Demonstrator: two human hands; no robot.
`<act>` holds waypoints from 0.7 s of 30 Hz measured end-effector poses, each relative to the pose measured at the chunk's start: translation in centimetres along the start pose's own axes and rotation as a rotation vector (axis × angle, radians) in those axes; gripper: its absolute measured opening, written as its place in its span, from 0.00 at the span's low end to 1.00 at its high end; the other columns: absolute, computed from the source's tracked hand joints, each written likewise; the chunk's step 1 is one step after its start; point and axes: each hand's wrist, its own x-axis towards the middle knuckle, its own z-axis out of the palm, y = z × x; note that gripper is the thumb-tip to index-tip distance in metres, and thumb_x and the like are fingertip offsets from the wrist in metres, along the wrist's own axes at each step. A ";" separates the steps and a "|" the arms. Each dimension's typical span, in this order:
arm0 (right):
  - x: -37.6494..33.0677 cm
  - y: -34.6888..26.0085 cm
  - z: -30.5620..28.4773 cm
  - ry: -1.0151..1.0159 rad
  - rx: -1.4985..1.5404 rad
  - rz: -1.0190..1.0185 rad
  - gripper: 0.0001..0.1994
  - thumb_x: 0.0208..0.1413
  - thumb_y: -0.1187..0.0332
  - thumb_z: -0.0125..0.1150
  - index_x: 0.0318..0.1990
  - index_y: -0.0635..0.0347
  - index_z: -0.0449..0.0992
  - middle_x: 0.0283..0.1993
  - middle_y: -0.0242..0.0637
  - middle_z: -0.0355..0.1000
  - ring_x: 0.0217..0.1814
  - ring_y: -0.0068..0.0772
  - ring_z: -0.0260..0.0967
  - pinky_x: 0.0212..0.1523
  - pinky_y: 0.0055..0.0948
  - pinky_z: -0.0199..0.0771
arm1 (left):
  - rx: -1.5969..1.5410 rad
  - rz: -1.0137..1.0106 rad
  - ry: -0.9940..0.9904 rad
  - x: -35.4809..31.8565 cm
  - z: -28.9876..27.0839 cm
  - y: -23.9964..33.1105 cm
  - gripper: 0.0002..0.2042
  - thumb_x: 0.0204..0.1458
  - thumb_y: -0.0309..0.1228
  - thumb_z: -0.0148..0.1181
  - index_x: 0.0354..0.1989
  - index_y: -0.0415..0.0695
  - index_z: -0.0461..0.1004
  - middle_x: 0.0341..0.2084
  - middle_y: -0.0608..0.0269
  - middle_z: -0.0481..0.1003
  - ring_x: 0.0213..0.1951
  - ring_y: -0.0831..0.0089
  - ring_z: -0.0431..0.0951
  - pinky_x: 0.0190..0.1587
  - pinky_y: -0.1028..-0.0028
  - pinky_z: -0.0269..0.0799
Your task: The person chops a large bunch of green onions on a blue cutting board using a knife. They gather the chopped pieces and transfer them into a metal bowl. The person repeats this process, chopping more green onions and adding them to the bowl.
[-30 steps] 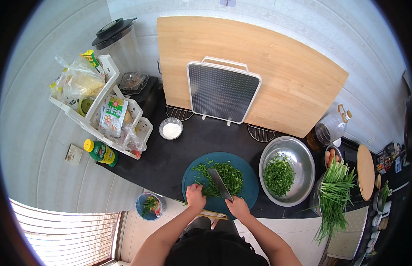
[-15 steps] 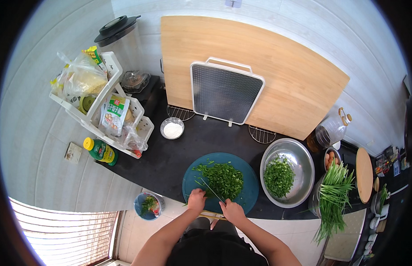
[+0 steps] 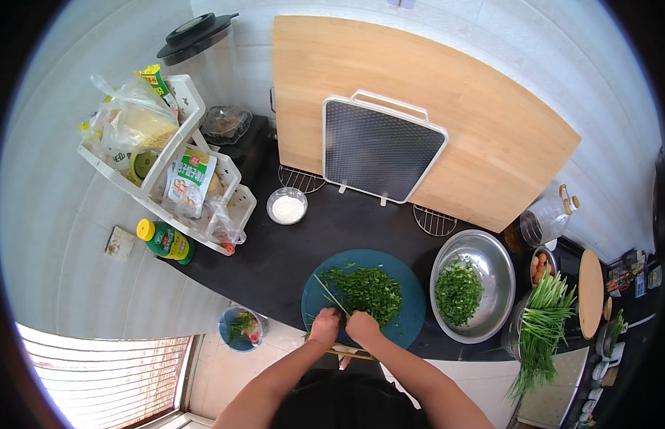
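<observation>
Right hand (image 3: pixel 362 327) is clenched on the handle of a thin-bladed kitchen knife (image 3: pixel 332 294). A second ago the blade lay flat across the middle of the round teal plastic cutting board (image 3: pixel 411 314); half a second ago it sat lower with the greens spread wide. Now it angles up and left along the heap's left edge. Left hand (image 3: pixel 324 327) has slid in to touch the right, fingers curled at the board's near edge; whether it pinches anything I cannot tell. Pile of chopped green chives (image 3: pixel 367 289) looks tighter and pushed right of board centre, so my read is gathering between chopping passes.

Right of the board, just beside it: round steel bowl (image 3: pixel 490 250) holding more chopped greens. Further right, a bunch of long uncut green chives (image 3: pixel 543 322). Behind the board: small glass bowl of white powder (image 3: pixel 287 206), and well behind it a large pale wooden board (image 3: pixel 454 114) leaning on the wall. Left of the board, a green bottle with yellow cap (image 3: pixel 163 239). Nothing blocks the hands.
</observation>
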 end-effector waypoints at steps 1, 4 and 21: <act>-0.2 -0.1 -0.2 0.037 0.031 0.014 0.18 0.56 0.58 0.49 0.29 0.67 0.76 0.30 0.55 0.74 0.36 0.55 0.73 0.37 0.45 0.74 | 0.031 -0.010 -0.004 -0.1 0.1 -0.1 0.05 0.41 0.23 0.55 0.26 0.41 0.76 0.30 0.59 0.72 0.36 0.60 0.72 0.39 0.67 0.71; 0.0 2.5 0.3 0.172 0.186 -0.010 0.19 0.56 0.56 0.49 0.30 0.66 0.75 0.28 0.55 0.73 0.33 0.57 0.72 0.34 0.47 0.73 | 0.060 -0.030 -0.017 0.0 -0.2 0.3 0.06 0.41 0.23 0.57 0.29 0.42 0.77 0.30 0.60 0.73 0.36 0.60 0.72 0.40 0.67 0.71; -3.9 1.0 -1.2 -0.085 -0.050 -0.037 0.17 0.55 0.61 0.49 0.28 0.68 0.76 0.32 0.56 0.73 0.36 0.53 0.74 0.37 0.42 0.75 | 0.008 -0.007 0.014 -0.4 0.6 -0.1 0.06 0.37 0.21 0.54 0.25 0.40 0.75 0.29 0.58 0.74 0.37 0.59 0.72 0.41 0.66 0.70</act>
